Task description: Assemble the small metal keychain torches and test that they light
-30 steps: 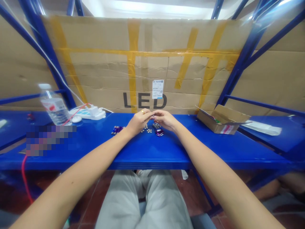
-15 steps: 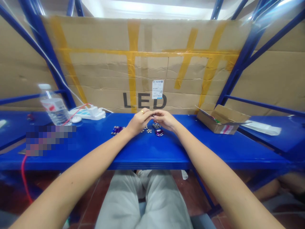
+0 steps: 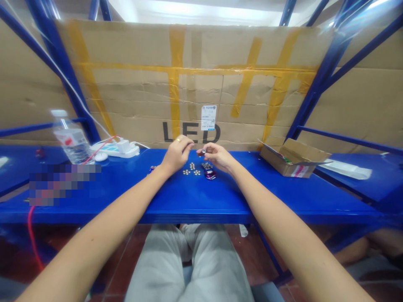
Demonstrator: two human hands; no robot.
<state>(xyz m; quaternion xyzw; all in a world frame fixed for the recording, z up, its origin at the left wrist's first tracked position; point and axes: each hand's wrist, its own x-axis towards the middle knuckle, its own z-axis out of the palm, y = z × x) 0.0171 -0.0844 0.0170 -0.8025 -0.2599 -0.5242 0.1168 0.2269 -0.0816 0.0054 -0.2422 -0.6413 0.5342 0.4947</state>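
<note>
Over my feed I see a water bottle beside a white power strip, taped cardboard lettered LED, and an open carton.

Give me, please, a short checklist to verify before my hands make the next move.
1. Small metal piece held in the fingers of the right hand: ok.
2. Left hand apart from the right: ok, a gap shows.
3. Left fingertips without any part: cannot tell.
4. Small round parts grouped on the blue table: ok, three clusters show.
5. Blue-purple pieces beside the left wrist fully visible: not ok, partly covered.
6. Water bottle away from both hands: ok.
</note>
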